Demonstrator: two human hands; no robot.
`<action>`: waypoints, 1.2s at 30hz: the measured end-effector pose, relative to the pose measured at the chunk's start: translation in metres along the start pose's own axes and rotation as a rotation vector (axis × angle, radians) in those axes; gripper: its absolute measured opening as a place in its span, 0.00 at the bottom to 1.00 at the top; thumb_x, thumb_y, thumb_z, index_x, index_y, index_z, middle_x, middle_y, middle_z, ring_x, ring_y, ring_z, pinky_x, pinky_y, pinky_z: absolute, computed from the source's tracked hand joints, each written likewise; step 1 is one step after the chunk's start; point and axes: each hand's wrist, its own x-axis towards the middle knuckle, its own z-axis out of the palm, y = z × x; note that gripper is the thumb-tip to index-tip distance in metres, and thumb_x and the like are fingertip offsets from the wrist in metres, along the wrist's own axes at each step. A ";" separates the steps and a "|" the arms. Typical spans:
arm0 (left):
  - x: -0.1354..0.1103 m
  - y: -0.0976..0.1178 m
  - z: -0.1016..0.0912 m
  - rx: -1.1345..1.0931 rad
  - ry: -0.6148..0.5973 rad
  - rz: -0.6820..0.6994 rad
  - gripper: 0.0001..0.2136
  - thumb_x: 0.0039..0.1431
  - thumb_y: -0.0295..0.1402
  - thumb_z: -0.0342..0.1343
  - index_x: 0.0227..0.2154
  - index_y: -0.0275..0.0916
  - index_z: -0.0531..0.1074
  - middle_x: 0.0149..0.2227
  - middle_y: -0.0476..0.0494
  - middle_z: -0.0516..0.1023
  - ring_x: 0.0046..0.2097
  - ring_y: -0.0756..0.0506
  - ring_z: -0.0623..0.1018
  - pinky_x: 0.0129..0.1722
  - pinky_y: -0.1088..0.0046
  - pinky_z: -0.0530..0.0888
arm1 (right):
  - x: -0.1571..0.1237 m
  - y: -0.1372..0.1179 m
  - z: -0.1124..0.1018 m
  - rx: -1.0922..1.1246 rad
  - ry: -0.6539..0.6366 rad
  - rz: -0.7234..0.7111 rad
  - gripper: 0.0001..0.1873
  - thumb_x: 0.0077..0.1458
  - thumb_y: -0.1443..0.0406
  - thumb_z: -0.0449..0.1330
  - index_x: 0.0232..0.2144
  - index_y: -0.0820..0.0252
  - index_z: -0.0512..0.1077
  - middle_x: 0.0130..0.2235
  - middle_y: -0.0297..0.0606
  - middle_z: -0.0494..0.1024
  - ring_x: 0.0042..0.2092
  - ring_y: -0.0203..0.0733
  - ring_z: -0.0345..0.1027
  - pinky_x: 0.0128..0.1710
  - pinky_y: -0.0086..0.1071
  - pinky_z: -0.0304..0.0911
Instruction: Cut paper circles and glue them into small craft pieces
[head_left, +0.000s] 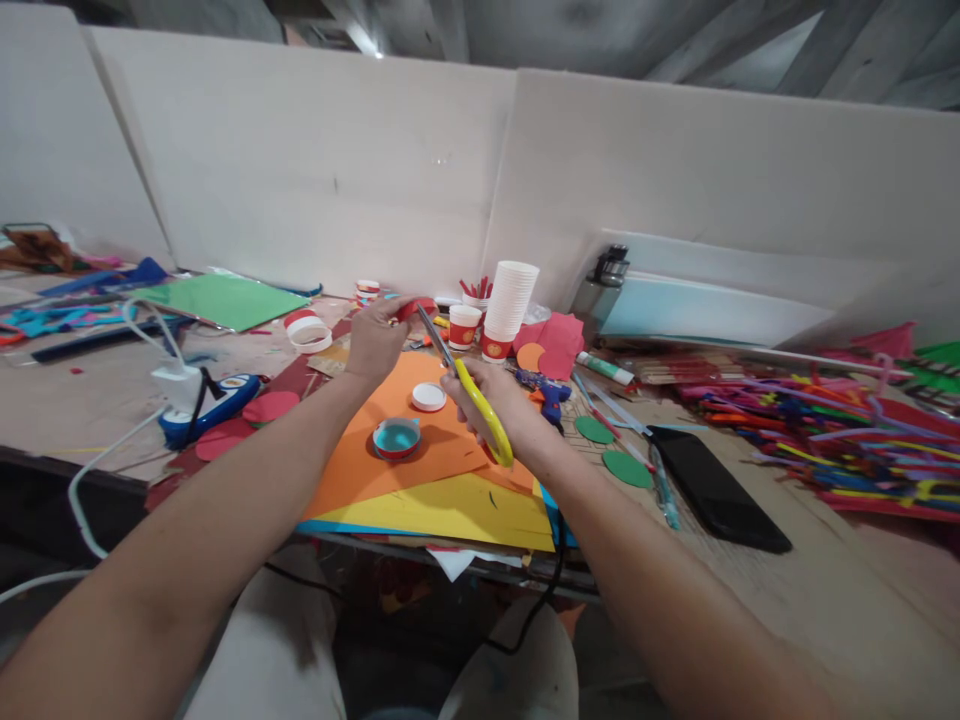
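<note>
My right hand (491, 400) is closed around the yellow handles of a pair of scissors (465, 385), whose blades point up and left. My left hand (379, 335) pinches a small red piece of paper (414, 307) right at the blade tips. Both hands hover above a stack of orange (375, 445) and yellow (450, 505) paper sheets at the table's front edge. On the orange sheet lie a white lid (428, 397) and a small red tub with a blue inside (396, 438).
A stack of white cups (510, 300) and red-and-white paper cups (465, 326) stand behind. A black phone (716, 490), green paper circles (626, 468), a glue stick (606, 368) and a heap of coloured pipe cleaners (825, 420) lie right; a blue glue gun (217, 400) and green sheet (225, 300) left.
</note>
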 end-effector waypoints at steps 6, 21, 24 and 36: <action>0.002 0.005 0.003 -0.173 -0.022 -0.075 0.13 0.46 0.26 0.61 0.37 0.41 0.82 0.38 0.46 0.83 0.41 0.44 0.80 0.48 0.64 0.75 | -0.004 -0.005 -0.003 0.098 -0.067 0.025 0.11 0.61 0.58 0.53 0.30 0.56 0.61 0.20 0.28 0.65 0.17 0.30 0.59 0.13 0.22 0.54; 0.000 0.008 0.003 -0.241 -0.088 -0.059 0.12 0.49 0.29 0.63 0.38 0.39 0.82 0.38 0.43 0.83 0.42 0.44 0.80 0.49 0.65 0.74 | -0.008 -0.007 -0.005 0.242 -0.060 0.064 0.13 0.61 0.54 0.52 0.35 0.57 0.63 0.20 0.27 0.68 0.16 0.31 0.60 0.12 0.23 0.59; 0.000 0.008 0.003 -0.241 -0.088 -0.069 0.12 0.47 0.28 0.63 0.37 0.40 0.82 0.38 0.44 0.83 0.42 0.44 0.80 0.50 0.65 0.74 | -0.008 -0.009 -0.005 0.255 -0.056 0.069 0.12 0.60 0.54 0.53 0.35 0.57 0.63 0.20 0.27 0.67 0.16 0.31 0.60 0.11 0.23 0.58; -0.002 0.016 0.003 -0.275 -0.105 -0.118 0.11 0.47 0.28 0.64 0.36 0.39 0.82 0.39 0.43 0.82 0.44 0.43 0.79 0.50 0.66 0.74 | -0.008 -0.012 -0.004 0.268 -0.041 0.056 0.11 0.59 0.56 0.54 0.33 0.57 0.65 0.18 0.25 0.66 0.15 0.30 0.57 0.10 0.23 0.55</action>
